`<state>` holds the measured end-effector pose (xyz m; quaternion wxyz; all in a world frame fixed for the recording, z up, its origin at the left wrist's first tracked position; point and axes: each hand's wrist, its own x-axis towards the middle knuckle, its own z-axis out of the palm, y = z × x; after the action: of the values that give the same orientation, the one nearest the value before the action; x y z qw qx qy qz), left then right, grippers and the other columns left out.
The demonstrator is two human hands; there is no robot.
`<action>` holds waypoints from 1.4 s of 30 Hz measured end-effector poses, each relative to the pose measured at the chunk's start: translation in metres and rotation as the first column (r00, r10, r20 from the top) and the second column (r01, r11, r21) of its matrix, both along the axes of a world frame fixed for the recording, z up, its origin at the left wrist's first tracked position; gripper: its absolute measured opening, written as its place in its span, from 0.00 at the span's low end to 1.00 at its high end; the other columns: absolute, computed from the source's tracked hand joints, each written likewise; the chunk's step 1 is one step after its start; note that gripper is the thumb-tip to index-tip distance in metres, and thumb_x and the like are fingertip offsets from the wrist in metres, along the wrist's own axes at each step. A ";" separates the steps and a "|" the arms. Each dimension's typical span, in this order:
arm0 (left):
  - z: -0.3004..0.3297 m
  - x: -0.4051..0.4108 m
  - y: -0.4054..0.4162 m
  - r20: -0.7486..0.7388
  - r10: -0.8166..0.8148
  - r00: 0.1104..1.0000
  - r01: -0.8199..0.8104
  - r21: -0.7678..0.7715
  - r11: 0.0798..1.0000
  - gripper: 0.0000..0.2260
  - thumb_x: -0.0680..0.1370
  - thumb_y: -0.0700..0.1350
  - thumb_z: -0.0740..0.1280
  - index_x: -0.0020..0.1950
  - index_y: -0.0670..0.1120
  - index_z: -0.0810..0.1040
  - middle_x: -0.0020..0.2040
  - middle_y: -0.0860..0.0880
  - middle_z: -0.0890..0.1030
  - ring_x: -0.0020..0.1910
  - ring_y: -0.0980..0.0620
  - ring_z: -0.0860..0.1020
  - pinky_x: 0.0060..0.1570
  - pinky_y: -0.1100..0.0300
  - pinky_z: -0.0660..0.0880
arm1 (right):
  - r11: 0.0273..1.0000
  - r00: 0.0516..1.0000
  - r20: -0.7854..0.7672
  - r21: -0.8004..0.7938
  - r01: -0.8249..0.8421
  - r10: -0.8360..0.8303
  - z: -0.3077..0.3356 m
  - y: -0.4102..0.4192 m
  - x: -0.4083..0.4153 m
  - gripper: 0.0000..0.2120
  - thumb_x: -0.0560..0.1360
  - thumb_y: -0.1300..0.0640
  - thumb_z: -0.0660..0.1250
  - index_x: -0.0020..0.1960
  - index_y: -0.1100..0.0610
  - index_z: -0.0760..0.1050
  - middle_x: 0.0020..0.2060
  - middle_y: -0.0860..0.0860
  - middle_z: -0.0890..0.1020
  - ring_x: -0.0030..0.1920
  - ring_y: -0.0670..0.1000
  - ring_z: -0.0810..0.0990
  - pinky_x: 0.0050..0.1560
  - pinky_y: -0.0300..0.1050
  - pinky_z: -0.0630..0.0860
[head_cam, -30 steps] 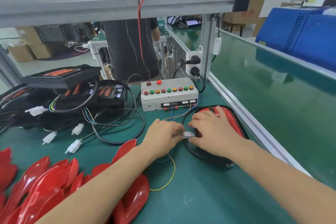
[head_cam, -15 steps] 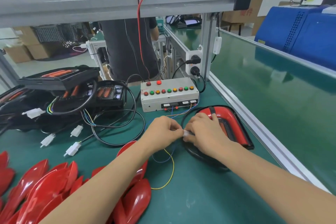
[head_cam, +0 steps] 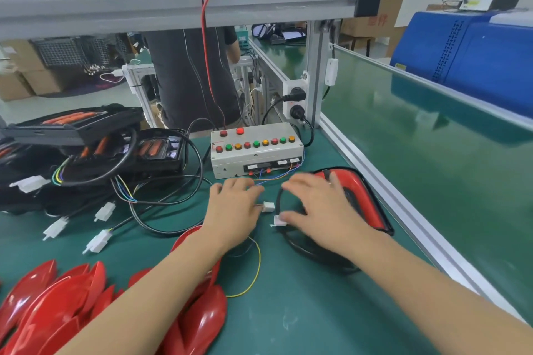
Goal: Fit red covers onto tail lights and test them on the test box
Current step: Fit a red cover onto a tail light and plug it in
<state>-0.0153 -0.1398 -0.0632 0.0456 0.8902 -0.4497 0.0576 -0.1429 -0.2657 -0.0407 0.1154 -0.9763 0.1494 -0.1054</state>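
A tail light with a red cover (head_cam: pixel 356 196) lies on the green mat right of centre, its black cable looping under my right hand (head_cam: pixel 320 213). That hand lies over the light with fingers spread, its thumb touching the light's white plug (head_cam: pixel 278 221). My left hand (head_cam: pixel 233 210) pinches the test lead's white connector (head_cam: pixel 268 206). The two connectors are a little apart. Thin coloured wires run from this connector to the grey test box (head_cam: pixel 256 157), which stands just behind my hands with a row of coloured lamps.
Loose red covers (head_cam: pixel 57 300) are heaped at the near left. Black uncovered tail lights (head_cam: pixel 95 141) with cables and white plugs (head_cam: pixel 99 241) pile up at the left. An aluminium rail (head_cam: pixel 375 179) borders the conveyor on the right. A person stands behind the frame.
The two white connectors, held together between my hands before, are now separated. My right hand has spread its fingers over the tail light.
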 end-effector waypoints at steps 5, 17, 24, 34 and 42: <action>0.023 -0.042 0.010 -0.087 -0.094 0.992 0.071 -0.242 0.968 0.13 0.76 0.55 0.62 0.52 0.49 0.78 0.44 0.50 0.79 0.46 0.46 0.77 0.45 0.55 0.71 | 0.846 0.847 0.171 0.297 0.443 -0.504 0.009 -0.051 -0.057 0.23 0.72 0.41 0.67 0.59 0.55 0.71 0.60 0.55 0.73 0.56 0.57 0.73 0.51 0.48 0.67; 0.027 -0.087 -0.032 -0.996 -0.084 -0.006 -0.552 -0.067 0.831 0.12 0.76 0.56 0.66 0.52 0.50 0.73 0.47 0.52 0.75 0.43 0.46 0.81 0.44 0.55 0.79 | 0.202 0.882 -0.195 0.931 0.305 -0.429 -0.002 -0.049 -0.069 0.11 0.75 0.58 0.69 0.56 0.58 0.77 0.48 0.56 0.85 0.47 0.52 0.85 0.38 0.44 0.82; 0.024 -0.094 -0.052 -0.951 -0.202 -0.235 -0.707 0.025 0.707 0.06 0.71 0.46 0.73 0.41 0.46 0.78 0.30 0.48 0.80 0.29 0.51 0.74 0.30 0.61 0.70 | -0.024 0.921 -0.142 0.989 0.143 -0.363 -0.005 -0.046 -0.079 0.10 0.74 0.61 0.68 0.55 0.59 0.78 0.48 0.58 0.85 0.47 0.54 0.81 0.48 0.46 0.79; 0.021 -0.092 -0.048 -0.897 -0.401 -0.184 -0.542 -0.248 0.803 0.18 0.63 0.47 0.74 0.51 0.45 0.82 0.46 0.44 0.85 0.35 0.50 0.81 0.34 0.60 0.71 | -0.326 0.913 0.034 0.928 -0.180 -0.408 0.005 -0.040 -0.082 0.13 0.64 0.54 0.74 0.46 0.59 0.85 0.50 0.61 0.85 0.46 0.59 0.86 0.40 0.52 0.83; 0.040 -0.093 -0.056 -0.949 -0.310 -0.054 -0.478 -0.248 0.842 0.21 0.66 0.55 0.70 0.54 0.44 0.81 0.43 0.48 0.84 0.33 0.53 0.79 0.37 0.59 0.74 | -0.136 0.846 0.073 0.976 -0.169 -0.528 0.012 -0.044 -0.076 0.18 0.71 0.56 0.71 0.59 0.58 0.78 0.48 0.58 0.86 0.44 0.56 0.86 0.37 0.47 0.81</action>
<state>-0.1084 -0.1953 -0.0229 0.5928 0.6211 -0.1762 -0.4815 -0.2192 -0.3100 -0.0284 0.8124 -0.4671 0.2851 -0.2015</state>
